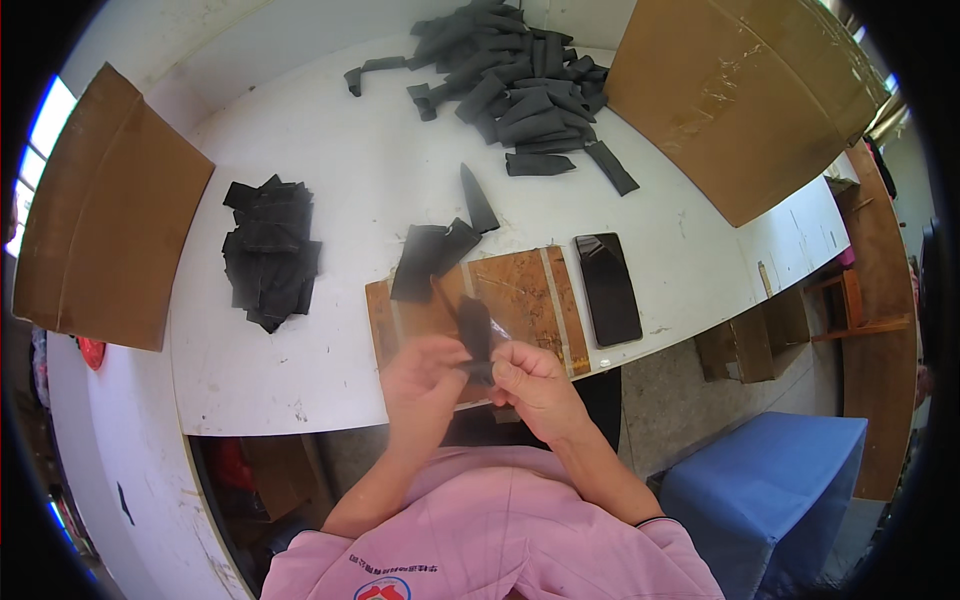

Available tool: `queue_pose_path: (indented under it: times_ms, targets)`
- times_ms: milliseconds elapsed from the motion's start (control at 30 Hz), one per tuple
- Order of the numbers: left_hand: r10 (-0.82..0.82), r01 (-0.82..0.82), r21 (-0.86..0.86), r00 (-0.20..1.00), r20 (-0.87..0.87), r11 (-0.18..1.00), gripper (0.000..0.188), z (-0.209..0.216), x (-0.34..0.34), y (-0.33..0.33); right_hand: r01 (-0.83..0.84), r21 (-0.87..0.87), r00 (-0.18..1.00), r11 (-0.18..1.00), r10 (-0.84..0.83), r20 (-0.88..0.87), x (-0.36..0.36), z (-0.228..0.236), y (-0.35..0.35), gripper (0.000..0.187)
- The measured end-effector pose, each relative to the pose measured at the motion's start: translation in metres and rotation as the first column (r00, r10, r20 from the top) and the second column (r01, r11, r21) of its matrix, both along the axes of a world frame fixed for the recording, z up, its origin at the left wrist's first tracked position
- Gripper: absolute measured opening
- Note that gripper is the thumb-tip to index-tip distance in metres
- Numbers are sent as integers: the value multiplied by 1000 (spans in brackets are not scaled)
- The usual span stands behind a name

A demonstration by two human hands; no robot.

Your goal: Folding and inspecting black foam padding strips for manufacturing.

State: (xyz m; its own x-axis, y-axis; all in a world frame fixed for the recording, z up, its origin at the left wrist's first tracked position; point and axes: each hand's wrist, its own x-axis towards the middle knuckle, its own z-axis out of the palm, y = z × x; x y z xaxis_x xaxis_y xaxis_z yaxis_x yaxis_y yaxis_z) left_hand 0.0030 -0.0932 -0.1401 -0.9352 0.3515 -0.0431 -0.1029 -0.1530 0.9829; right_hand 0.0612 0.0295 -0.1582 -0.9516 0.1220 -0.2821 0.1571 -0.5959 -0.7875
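Nearest us, our left hand [425, 385] and right hand [535, 385] meet over the front edge of the tabletop [330, 190], both pinching a small dark strip [474, 335] that stands upright between the fingertips. We grip its lower end from both sides, so neither hand is free. Just behind the strip lies a brown board [520, 290], with a few loose dark pieces [435, 255] resting across its far left corner. A black phone [608, 288] lies just right of the board. Farther left sits a stack of dark pieces [270, 250], and at the far edge a large heap of dark strips [520, 85]. Cardboard sheets [745, 95] lean at both sides.
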Motion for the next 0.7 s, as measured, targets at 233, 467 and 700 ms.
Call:
queue_pose_path:
  times_ms: [233,467,700]
  targets:
    - [-646,489,509,739,188,708,42,22,-6,-13,19,-42,941,999,-32,-337,4,-2,-5,18]
    - [-75,76,22,996,-40,997,22,12,12,4,281,605,913,745,-14,-408,-6,26,8,9]
    - [27,-20,62,993,-112,998,12,16,16,4,209,689,956,693,3,-293,-2,44,3,7]
